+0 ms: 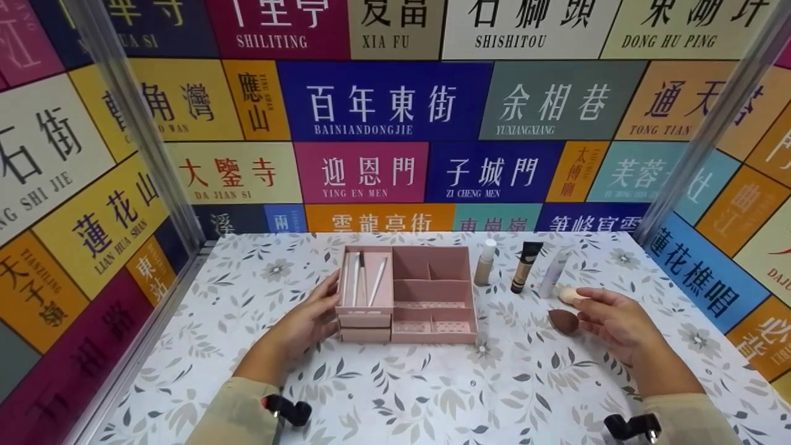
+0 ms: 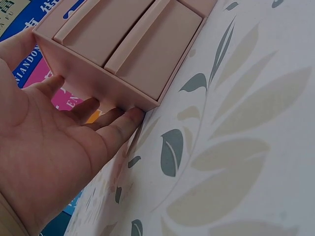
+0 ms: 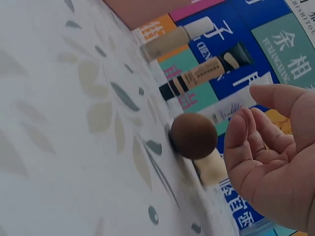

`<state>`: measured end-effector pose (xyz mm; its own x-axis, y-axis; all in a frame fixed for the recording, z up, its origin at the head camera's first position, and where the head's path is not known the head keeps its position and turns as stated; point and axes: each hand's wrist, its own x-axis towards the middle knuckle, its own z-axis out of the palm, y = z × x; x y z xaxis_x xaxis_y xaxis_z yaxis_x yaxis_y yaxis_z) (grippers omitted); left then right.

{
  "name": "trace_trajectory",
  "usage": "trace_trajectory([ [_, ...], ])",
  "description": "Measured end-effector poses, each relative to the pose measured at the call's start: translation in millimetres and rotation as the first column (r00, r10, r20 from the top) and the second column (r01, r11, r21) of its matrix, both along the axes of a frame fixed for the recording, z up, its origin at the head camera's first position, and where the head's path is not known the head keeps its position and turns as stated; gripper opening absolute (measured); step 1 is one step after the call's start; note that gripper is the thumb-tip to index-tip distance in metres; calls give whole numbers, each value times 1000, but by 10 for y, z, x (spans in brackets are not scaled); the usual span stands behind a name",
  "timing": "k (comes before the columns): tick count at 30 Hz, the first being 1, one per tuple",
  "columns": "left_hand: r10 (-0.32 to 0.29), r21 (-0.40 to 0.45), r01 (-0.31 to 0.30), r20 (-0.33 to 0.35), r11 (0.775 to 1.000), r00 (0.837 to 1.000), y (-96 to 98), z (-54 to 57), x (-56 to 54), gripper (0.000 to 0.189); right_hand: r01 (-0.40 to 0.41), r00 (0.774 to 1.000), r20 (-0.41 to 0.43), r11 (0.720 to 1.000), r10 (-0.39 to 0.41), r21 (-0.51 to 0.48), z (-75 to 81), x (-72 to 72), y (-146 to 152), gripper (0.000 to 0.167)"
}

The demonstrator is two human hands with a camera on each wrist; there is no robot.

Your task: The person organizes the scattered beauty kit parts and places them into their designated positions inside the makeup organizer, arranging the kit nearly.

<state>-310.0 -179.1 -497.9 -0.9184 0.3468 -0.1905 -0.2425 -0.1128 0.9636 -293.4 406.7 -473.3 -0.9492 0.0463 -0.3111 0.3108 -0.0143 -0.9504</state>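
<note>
A pink desktop organizer (image 1: pixel 434 338) stands on the table, with compartments on the right and two small drawers (image 2: pixel 152 49) at its front left. My left hand (image 1: pixel 306 318) touches its left side with spread fingertips. Slim white sticks (image 1: pixel 377 281), one dark-tipped, lie in its top left tray. On the right, my right hand (image 1: pixel 621 321) is beside a brown makeup sponge (image 1: pixel 563 321) and a beige sponge (image 1: pixel 566 295). In the right wrist view, its loosely bent fingers (image 3: pixel 238 135) hold nothing visible, and a gap shows between them and the brown sponge.
Right of the organizer stand a white-capped foundation bottle (image 1: pixel 484 264), a black-capped beige tube (image 1: pixel 525 269) and a pale tube (image 1: pixel 552 273). A leaf-patterned cloth (image 1: pixel 420 395) covers the table. Panels with large lettering (image 1: pixel 383 102) rise behind and at both sides.
</note>
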Motion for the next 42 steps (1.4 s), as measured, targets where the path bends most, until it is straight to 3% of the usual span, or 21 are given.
trace_trajectory([
  [7, -56, 27, 57, -57, 998, 997, -5, -17, 10, 73, 0, 999, 45, 1000, 0, 18, -124, -27, 127, 41],
  [13, -29, 15, 30, -51, 999, 998, -9, -15, 14, 73, -36, 998, 56, 998, 33, 60, -212, -39, 125, 27],
  [25, -24, 20, 24, -25, 1000, 999, -21, -5, 5, 71, -62, 998, 33, 982, 57, 180, -276, -56, 72, 27],
  [35, -19, 47, 20, -20, 999, 1000, -5, -14, 2, 71, -95, 995, 52, 978, 87, 184, -161, -27, -27, 40],
  [39, -1, 39, 1, -4, 999, 1000, 1, -8, 0, 71, -115, 993, 43, 983, 110, 141, -70, -13, -143, 36],
  [42, 7, 28, -7, -2, 1000, 1000, 1, -3, -3, 71, -143, 989, -18, 986, 146, 86, -3, -5, -252, 27],
])
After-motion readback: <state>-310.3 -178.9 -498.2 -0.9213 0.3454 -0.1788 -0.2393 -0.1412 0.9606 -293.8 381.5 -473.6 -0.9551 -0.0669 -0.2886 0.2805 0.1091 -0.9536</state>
